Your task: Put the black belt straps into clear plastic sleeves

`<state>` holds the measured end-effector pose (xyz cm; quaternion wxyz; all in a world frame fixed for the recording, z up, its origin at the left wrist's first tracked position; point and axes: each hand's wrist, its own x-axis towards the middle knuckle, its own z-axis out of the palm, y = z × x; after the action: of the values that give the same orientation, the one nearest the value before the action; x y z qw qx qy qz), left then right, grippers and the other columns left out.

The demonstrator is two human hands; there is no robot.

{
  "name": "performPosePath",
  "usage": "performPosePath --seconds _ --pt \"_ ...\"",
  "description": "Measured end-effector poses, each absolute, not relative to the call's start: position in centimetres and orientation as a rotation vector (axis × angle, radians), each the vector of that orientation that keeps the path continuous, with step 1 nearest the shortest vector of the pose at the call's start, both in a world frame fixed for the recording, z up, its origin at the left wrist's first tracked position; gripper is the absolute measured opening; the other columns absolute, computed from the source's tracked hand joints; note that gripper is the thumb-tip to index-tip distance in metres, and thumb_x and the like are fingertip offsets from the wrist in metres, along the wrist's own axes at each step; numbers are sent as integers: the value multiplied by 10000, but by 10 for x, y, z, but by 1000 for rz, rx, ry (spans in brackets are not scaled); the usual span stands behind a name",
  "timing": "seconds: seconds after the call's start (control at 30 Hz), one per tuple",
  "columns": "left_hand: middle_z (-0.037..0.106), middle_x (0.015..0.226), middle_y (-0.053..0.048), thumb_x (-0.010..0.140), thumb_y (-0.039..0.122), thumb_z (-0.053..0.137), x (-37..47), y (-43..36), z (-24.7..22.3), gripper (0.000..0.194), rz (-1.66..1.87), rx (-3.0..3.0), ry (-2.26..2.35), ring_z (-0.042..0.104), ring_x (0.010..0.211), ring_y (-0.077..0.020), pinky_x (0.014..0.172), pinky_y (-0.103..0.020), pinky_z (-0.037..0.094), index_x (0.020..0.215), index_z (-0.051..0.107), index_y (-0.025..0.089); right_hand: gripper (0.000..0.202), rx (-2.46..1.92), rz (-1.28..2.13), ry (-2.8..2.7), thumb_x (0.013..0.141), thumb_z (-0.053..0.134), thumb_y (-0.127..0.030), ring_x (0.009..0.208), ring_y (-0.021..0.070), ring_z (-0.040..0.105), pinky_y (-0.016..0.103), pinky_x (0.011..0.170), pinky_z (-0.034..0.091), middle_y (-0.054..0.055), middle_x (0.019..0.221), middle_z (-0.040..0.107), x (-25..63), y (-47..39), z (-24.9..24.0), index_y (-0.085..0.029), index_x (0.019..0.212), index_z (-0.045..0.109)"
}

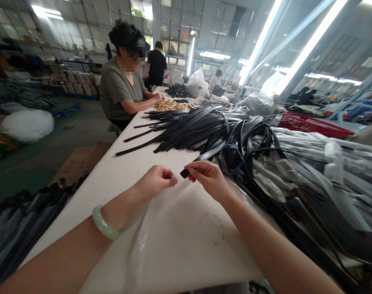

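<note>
My right hand (pixel 209 177) pinches a black strap (pixel 184 173) close to its squared end, which points left toward my other hand. The fingers of my left hand (pixel 158 179) are closed on the mouth of a thin clear plastic sleeve (pixel 141 239), which hangs down over the table toward me. A small gap separates the strap's end from my left fingertips. Just beyond both hands lies a large pile of black straps (pixel 201 126), their ends fanned out to the left.
The pale table (pixel 112 183) runs away from me. Plastic-wrapped straps (pixel 326 175) are heaped at right, and more bundled straps (pixel 27 216) stand low at left. A co-worker (pixel 121 81) sits at the table's left edge by a pile of gold-coloured metal pieces (pixel 170 106).
</note>
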<state>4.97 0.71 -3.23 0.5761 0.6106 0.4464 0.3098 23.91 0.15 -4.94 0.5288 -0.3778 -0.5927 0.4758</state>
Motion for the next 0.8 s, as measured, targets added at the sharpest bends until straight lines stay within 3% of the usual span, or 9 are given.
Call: performPosePath --seconds 0.17,0.33,0.8 --pt "601 551 -5 672 246 628 50 8 -32 153 794 1503 1033 492 549 -107 580 -236 345 570 636 132 259 -890 1093 -1427 744 715 -405 555 118 580 260 542 467 12 637 663 238 0 -50 -173 859 703" --pt "672 620 -29 624 242 722 50 8 -33 124 763 1455 1073 544 582 -128 589 -244 375 654 703 123 244 -868 1081 -1403 752 714 -389 551 122 576 262 540 461 14 624 655 239 -1 -48 -173 866 709" --pt "613 556 -9 624 320 737 47 9 -39 206 628 1485 1005 437 497 -98 495 -235 246 660 721 118 167 -971 867 -1755 787 567 -225 547 95 491 214 486 348 20 692 644 241 -10 -40 -171 841 715"
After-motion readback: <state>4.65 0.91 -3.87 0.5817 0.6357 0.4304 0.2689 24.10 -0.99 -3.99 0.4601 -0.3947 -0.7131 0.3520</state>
